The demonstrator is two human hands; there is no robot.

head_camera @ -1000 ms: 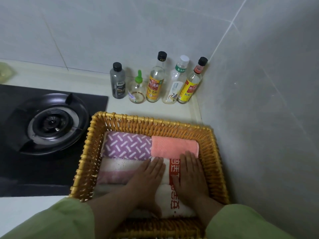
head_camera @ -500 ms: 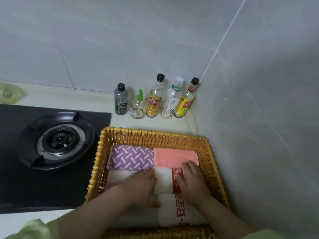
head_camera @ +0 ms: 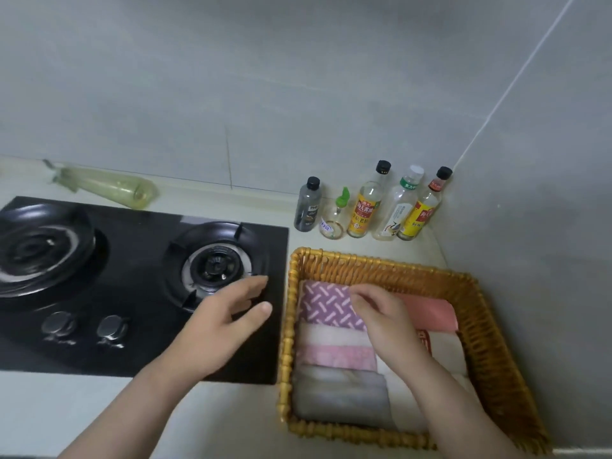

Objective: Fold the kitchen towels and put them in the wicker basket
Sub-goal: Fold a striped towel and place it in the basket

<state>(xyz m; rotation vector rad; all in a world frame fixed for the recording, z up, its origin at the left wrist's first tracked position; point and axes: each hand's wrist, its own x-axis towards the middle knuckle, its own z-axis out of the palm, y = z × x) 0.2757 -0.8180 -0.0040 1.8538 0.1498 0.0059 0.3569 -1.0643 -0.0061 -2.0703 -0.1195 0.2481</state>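
Wicker basket [head_camera: 381,261]: rectangular, golden-yellow weave, upright on counter in wall corner, just right of stove. Five folded towels inside, flat, packed edge to edge.
Purple towel [head_camera: 326,306]: white dash pattern, back left.
Coral towel [head_camera: 430,314]: plain, back right, beside purple one.
Pink-and-white striped towel [head_camera: 334,349]: left side, middle.
Grey towel [head_camera: 341,395]: left side, front, against near wall.
White towel [head_camera: 447,356]: red print, right side, front of coral; partly hidden.
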